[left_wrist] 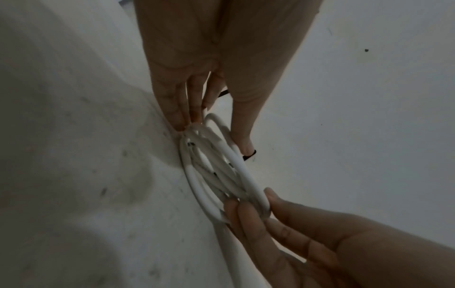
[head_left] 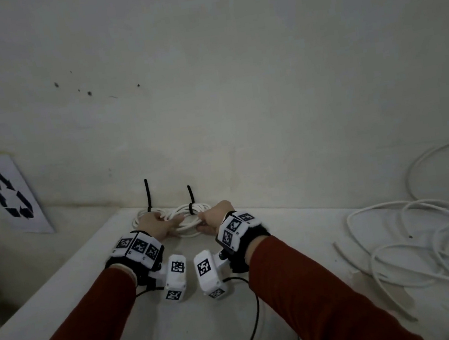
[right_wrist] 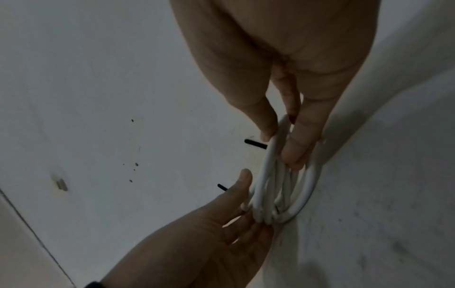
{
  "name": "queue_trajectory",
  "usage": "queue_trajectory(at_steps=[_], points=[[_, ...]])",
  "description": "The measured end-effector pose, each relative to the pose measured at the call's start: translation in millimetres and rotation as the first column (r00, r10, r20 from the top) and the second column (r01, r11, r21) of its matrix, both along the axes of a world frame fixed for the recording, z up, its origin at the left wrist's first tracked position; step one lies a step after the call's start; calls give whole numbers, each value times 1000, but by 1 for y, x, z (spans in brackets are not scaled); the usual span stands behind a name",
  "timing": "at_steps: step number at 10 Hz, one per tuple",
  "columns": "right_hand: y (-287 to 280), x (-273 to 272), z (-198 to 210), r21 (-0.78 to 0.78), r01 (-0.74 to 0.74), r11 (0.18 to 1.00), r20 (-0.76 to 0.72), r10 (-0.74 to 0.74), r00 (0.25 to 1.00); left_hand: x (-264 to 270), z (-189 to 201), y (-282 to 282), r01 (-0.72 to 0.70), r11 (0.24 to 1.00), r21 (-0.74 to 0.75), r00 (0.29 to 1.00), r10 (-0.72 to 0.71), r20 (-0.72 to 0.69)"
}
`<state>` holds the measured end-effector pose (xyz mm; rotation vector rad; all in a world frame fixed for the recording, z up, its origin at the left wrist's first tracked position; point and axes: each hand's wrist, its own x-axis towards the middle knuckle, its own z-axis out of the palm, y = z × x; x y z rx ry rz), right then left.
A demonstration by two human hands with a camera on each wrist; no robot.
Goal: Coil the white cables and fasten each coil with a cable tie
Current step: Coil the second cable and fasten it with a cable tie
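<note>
A white cable coil [head_left: 189, 222] lies at the table's far edge by the wall, bound by a black cable tie [head_left: 191, 209] whose tail sticks up. My left hand [head_left: 167, 222] holds the coil's left end, and in the left wrist view the coil [left_wrist: 221, 171] sits between its fingertips [left_wrist: 183, 124] and thumb. My right hand [head_left: 206, 221] pinches the right end between thumb and fingers [right_wrist: 295, 152]. A second tied coil [head_left: 139, 217] lies just left, partly under my left hand, with its tie tail [head_left: 147, 192] upright.
A tangle of loose white cables [head_left: 427, 243] spreads over the right part of the white table [head_left: 297, 231]. The wall rises directly behind the coils. A paper with a recycling sign [head_left: 12, 195] leans at the left, beyond the table's left edge.
</note>
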<state>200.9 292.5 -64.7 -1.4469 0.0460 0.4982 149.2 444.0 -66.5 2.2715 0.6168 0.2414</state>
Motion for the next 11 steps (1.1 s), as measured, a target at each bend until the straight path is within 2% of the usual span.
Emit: queue_trajectory(at_steps=[1,2,3,4,5,6,7,8,9,10,11], points=[[-2,1,-3,-212,-36,977,129,65,990,-1,0,0,-14,1000,21,999,15,-36],[-9,-8,0,-313,-59,948,115,99,988,-5,1,-5,-18,996,84,994,27,-109],[-11,-2,-7,-193,8,981,47,1,999,-5,2,-5,-24,998,54,988,32,-149],[-12,-10,0,-410,-139,901,168,224,960,0,-1,2,-38,995,-90,991,25,-133],[-17,-15,6,-656,9,755,429,363,827,-4,5,6,-89,977,-193,993,72,-93],[-12,-9,5,-497,-10,868,407,244,880,-4,8,10,-79,886,-458,996,89,1],[-2,-3,0,21,20,1000,61,-22,998,-1,0,9,-56,782,-621,987,138,84],[-2,-2,-3,39,84,996,26,-85,996,-5,0,-6,-17,728,-685,975,165,151],[-3,6,-5,-61,55,997,15,-54,998,-3,0,-12,50,714,-698,954,173,245],[3,27,-18,-13,64,998,-12,-64,998,-1,2,-14,136,607,-783,942,166,292],[-4,9,4,119,127,985,-84,-118,990,-1,5,-14,179,541,-822,937,161,309]])
